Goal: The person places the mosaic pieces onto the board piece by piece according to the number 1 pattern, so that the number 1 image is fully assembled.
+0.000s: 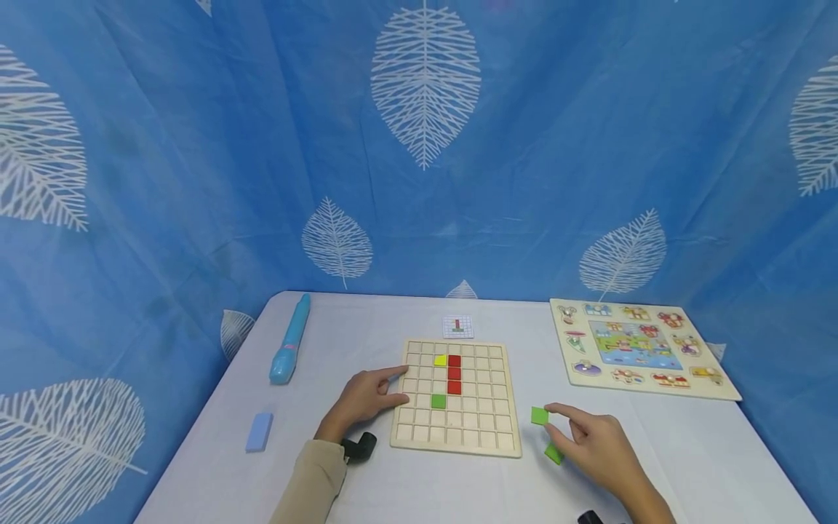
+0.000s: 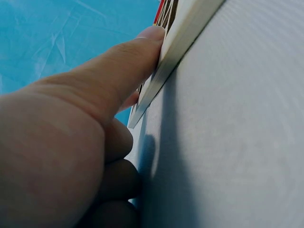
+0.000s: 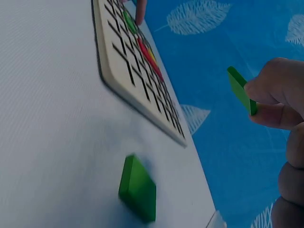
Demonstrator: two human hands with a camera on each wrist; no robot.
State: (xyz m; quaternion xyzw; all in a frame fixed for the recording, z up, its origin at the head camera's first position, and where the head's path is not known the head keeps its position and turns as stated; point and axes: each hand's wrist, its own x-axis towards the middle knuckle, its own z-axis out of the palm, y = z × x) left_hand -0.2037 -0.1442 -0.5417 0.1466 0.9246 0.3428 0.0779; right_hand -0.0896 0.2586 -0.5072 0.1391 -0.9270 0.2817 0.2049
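Note:
A wooden grid board [image 1: 419, 434] lies on the table, holding a column of red tiles [image 1: 455, 373], a yellow tile [image 1: 441, 360] and a green tile [image 1: 439, 401] in its squares. At the board's left edge, the thumb and index finger of my left hand [image 1: 363, 397] rest on the rim, spread apart; its other fingers are bent under. My right hand [image 1: 599, 444] pinches another green tile [image 3: 239, 89] between thumb and index finger, raised to the right of the board. Below that hand a loose green tile [image 3: 137, 189] lies on the table.
A small pattern card [image 1: 457, 327] lies behind the board. To the right is a wooden picture puzzle [image 1: 576, 371]. On the left are a blue microphone-shaped toy [image 1: 291, 342] and a blue block [image 1: 259, 431]. A blue leaf-patterned cloth [image 1: 419, 233] hangs behind the table.

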